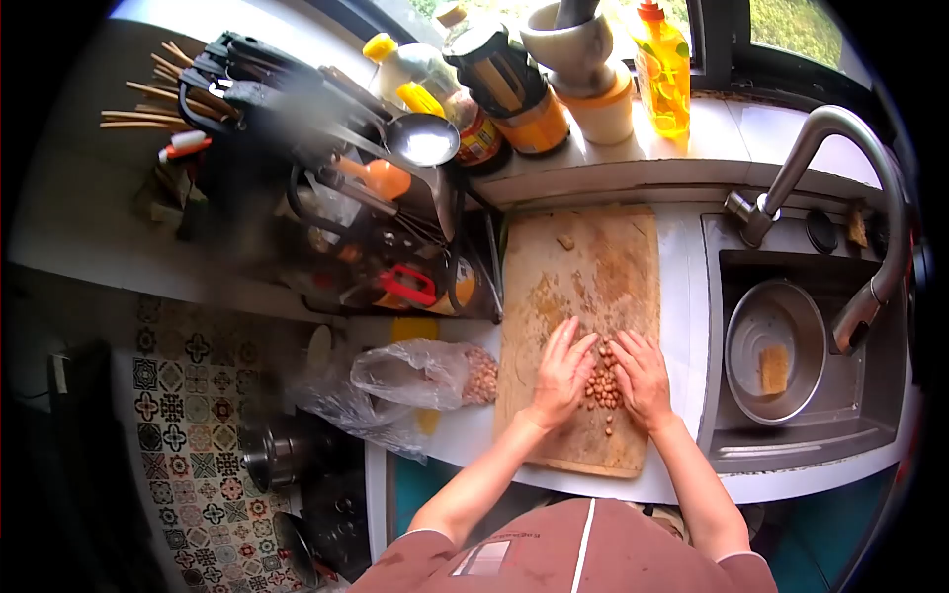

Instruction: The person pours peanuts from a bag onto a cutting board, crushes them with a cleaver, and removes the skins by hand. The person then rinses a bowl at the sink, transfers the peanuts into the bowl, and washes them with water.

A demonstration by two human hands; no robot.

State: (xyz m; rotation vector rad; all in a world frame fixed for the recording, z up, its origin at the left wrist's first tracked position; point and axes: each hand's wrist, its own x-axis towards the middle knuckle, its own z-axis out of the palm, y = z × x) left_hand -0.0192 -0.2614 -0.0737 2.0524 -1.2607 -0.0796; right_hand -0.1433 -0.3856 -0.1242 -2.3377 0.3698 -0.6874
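Note:
A small heap of shelled peanuts [603, 383] lies on a worn wooden cutting board [539, 435], with a stray one nearer the front edge. My left hand [563, 376] rests on the board at the heap's left side, fingers stretched out and pointing away from me. On the right side, my right hand [641, 376] mirrors it with extended fingers touching the peanuts. Neither hand grips anything. Left of the board, a clear plastic bag [415, 374] holds more peanuts.
To the right is a sink [722, 435] with a metal basin [736, 395] holding a sponge [774, 370], under a curved faucet [825, 119]. Bottles [494, 69] and a stone mortar [568, 44] line the window ledge. A utensil rack [425, 188] stands back left.

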